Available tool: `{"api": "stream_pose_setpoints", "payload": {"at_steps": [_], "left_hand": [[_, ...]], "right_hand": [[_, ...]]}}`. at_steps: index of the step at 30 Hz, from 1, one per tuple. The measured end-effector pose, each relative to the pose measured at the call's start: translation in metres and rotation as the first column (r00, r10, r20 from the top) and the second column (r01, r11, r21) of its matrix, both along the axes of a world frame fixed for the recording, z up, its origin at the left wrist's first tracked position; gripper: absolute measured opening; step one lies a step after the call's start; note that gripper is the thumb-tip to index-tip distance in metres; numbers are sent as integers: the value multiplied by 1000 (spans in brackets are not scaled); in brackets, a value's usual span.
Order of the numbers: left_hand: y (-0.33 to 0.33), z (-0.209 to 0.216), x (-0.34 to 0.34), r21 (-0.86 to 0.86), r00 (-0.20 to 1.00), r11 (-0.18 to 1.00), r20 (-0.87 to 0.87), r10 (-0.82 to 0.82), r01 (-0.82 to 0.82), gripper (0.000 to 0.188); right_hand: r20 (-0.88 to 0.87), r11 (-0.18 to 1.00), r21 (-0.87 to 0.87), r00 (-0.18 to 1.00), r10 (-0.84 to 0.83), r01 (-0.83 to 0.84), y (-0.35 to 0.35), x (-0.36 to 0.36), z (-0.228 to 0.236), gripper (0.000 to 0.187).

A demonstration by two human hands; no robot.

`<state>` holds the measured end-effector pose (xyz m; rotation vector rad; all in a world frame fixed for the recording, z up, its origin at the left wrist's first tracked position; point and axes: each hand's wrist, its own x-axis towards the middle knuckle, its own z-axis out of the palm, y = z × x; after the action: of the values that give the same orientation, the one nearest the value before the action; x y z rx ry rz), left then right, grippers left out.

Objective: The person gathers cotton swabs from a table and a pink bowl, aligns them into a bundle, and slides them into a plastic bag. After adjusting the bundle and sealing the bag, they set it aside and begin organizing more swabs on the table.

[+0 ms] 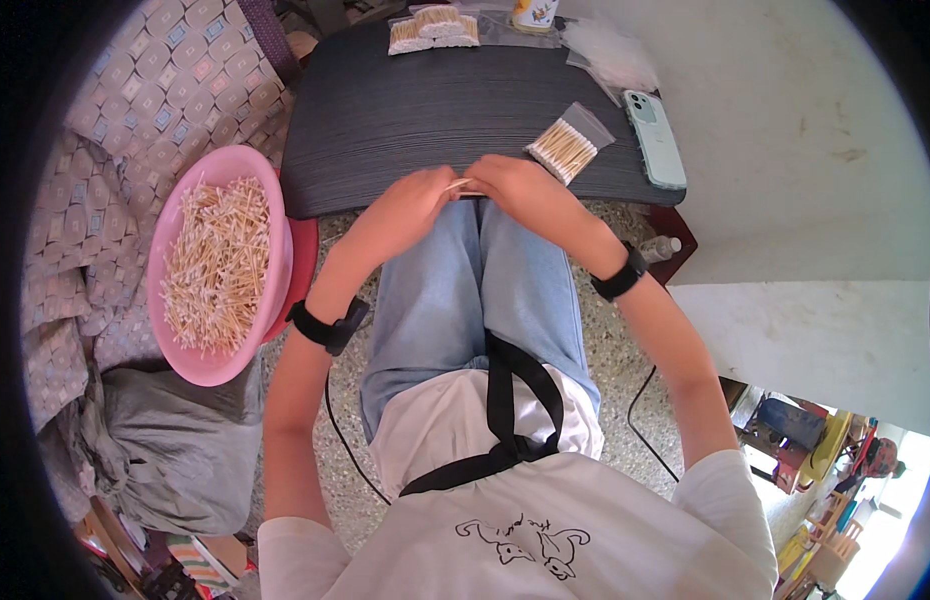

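At the near edge of the dark table (405,110), my left hand (423,198) and my right hand (513,186) meet with fingers closed. Between their fingertips run a few thin cotton swabs (466,185), pinched from both sides; how many is hidden by the fingers. Just beyond my right hand lies a small clear bag of cotton swabs (565,148), its swabs lined up side by side. To my left stands a pink basin (161,290) heaped with loose cotton swabs (217,265).
Filled swab bags (434,30) are stacked at the table's far edge, near a bottle (534,14). Empty clear bags (613,55) and a pale phone (656,140) lie at the right, beside the wall (785,160). Patterned fabric (115,190) borders the left, and cables cross the floor.
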<state>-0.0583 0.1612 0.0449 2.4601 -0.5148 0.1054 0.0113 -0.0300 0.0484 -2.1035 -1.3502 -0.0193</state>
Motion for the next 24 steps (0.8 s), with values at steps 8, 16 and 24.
{"api": "stream_pose_setpoints", "payload": {"at_steps": [8,16,24], "left_hand": [[-7,20,-22,-206,929,977,-369,-36,-44,26],[-17,18,-30,-255,925,967,-372,-73,-26,33],[-23,20,-40,-308,996,951,-75,-56,30,31]], "right_hand": [[-674,993,43,736,-55,113,-13,-38,30,17],[-826,967,99,561,-51,234,-21,-39,20,19],[-917,982,81,399,5,173,-26,-37,19,21]]}}
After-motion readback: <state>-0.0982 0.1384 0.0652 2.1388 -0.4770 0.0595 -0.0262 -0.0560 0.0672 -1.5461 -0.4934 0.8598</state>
